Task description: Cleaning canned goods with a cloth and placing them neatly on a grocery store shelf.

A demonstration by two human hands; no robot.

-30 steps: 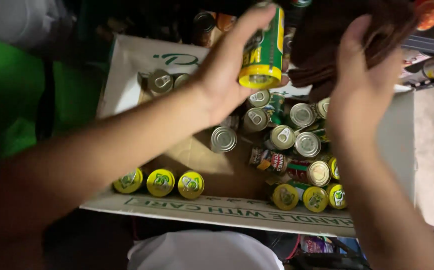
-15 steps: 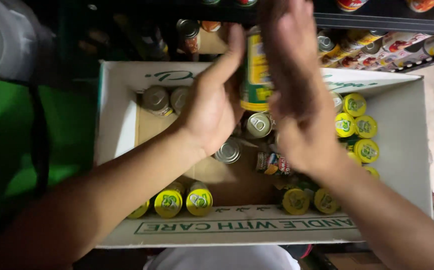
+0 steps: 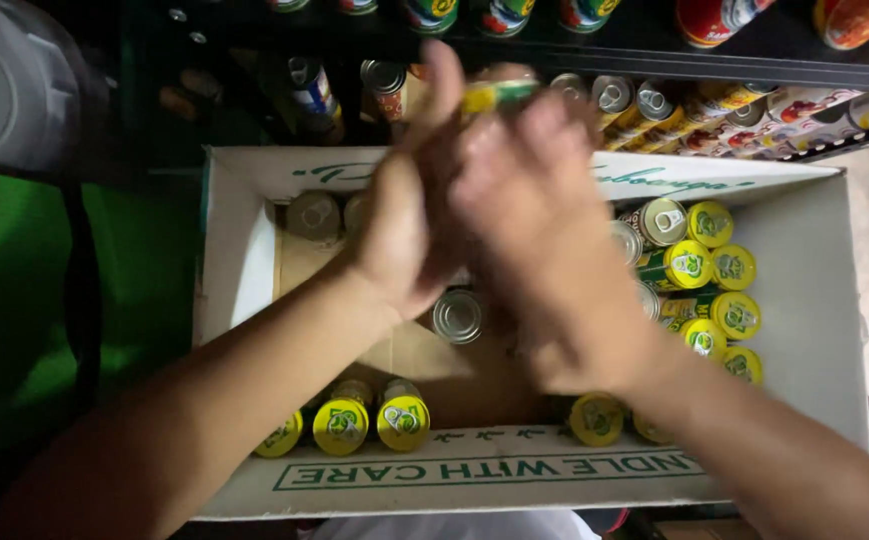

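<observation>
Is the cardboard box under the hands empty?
No: the cardboard box holds many yellow-topped cans along its near edge and right side, plus a silver-topped can near the middle.

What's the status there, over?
Left hand and right hand pressed around a yellow can. Raised above open carton of cans. Nothing in the way.
</observation>
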